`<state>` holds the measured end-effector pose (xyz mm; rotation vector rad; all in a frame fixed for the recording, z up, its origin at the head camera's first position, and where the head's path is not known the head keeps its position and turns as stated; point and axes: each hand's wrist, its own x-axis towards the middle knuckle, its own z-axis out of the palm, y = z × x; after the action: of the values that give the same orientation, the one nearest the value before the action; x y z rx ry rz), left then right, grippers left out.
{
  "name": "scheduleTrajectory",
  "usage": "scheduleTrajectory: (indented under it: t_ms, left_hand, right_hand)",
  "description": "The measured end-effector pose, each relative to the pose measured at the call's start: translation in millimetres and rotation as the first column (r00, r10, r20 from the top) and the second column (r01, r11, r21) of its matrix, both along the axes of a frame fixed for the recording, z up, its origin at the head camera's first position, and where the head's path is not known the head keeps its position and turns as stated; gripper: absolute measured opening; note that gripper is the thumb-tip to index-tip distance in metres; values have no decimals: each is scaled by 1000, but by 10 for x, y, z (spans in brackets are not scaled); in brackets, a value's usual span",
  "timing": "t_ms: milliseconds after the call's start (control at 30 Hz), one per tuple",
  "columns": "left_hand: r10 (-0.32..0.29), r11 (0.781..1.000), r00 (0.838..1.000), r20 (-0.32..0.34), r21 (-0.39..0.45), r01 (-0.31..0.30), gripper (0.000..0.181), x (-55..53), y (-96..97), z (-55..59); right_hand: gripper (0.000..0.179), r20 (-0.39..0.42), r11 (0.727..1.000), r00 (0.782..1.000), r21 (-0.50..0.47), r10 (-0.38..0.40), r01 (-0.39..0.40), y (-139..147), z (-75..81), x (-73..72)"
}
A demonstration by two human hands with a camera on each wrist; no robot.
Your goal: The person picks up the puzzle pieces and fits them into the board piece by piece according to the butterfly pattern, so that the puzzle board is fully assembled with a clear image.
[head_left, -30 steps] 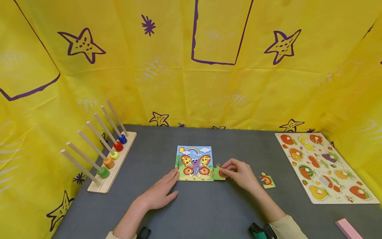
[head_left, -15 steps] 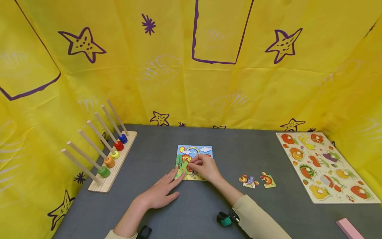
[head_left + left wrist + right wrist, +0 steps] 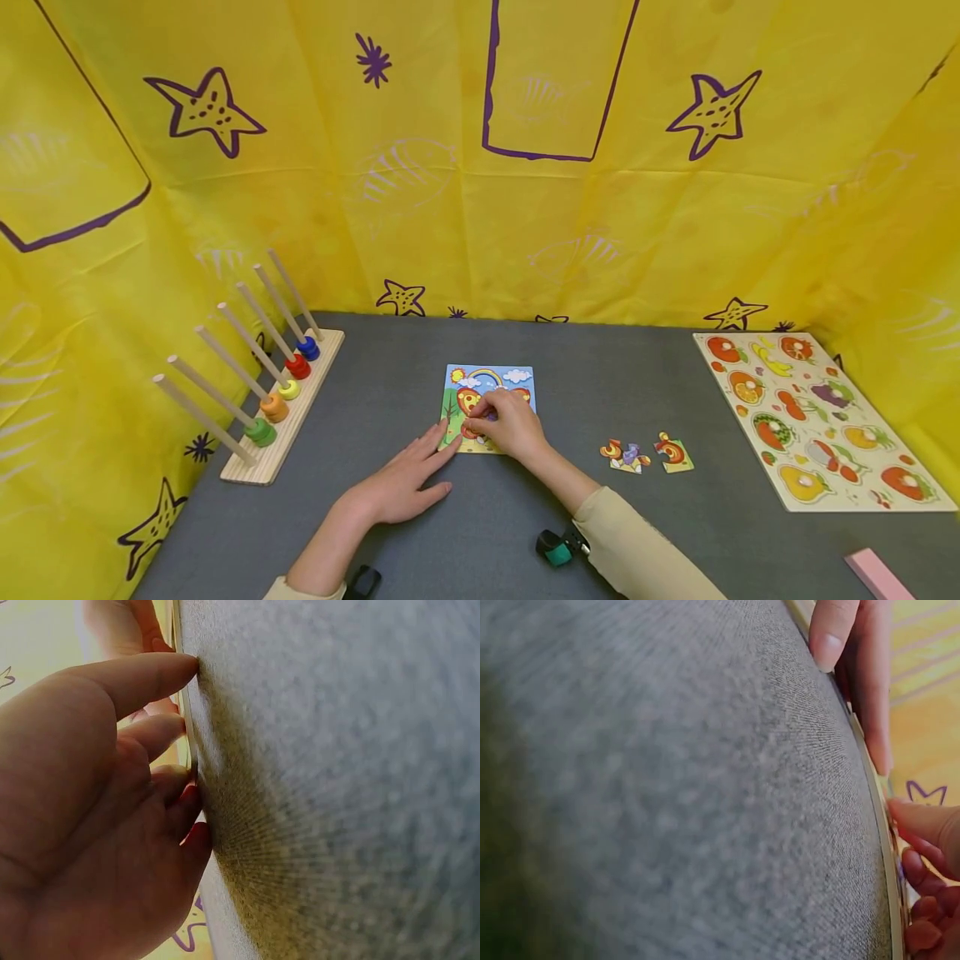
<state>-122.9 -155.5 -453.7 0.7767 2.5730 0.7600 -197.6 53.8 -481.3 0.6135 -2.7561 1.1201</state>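
A square butterfly puzzle board (image 3: 517, 375) lies flat on the grey table. My right hand (image 3: 512, 423) is over its lower middle, thumb and index finger pinching a green and red puzzle piece (image 3: 455, 428) at the lower left of the picture. The fingers and palm hide much of the piece and the butterfly. My left hand (image 3: 401, 479) rests flat, its fingertips at the board's left edge. In the left wrist view the left fingers (image 3: 154, 675) meet that edge; in the right wrist view the right thumb (image 3: 922, 821) bends over the board.
Two loose puzzle pieces, a purple and orange one (image 3: 625, 456) and a red-swirled one (image 3: 674, 452), lie right of the board. A peg stacker (image 3: 255, 471) with coloured rings stands left, a fruit board (image 3: 821, 417) right. A pink block (image 3: 877, 575) is at the front right.
My right hand has carried the green piece from the right of the board to its lower left, then lowered slightly there. The left hand stays put. The purple and orange piece has come into view.
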Motion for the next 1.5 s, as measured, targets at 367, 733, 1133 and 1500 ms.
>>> scheduleTrajectory:
  t_ms: [367,733,1133,1500]
  left_hand:
    - [-13,1000,1000,-10,9,13,60,-20,23,14]
    - [12,1000,996,-88,-7,-12,57,3,47,17]
    - [2,995,976,-216,-101,-25,52,-90,94,-18]
    - [-33,996,965,-262,-91,9,47,-128,159,-14]
  right_hand:
    - [18,91,999,996,51,0,-4,2,74,-26]
    - [28,189,976,981,218,-54,12,-55,137,-115]
    - [21,216,972,975,234,-40,-12,-23,194,-151]
    - [7,179,993,976,-28,120,-117,190,95,-133]
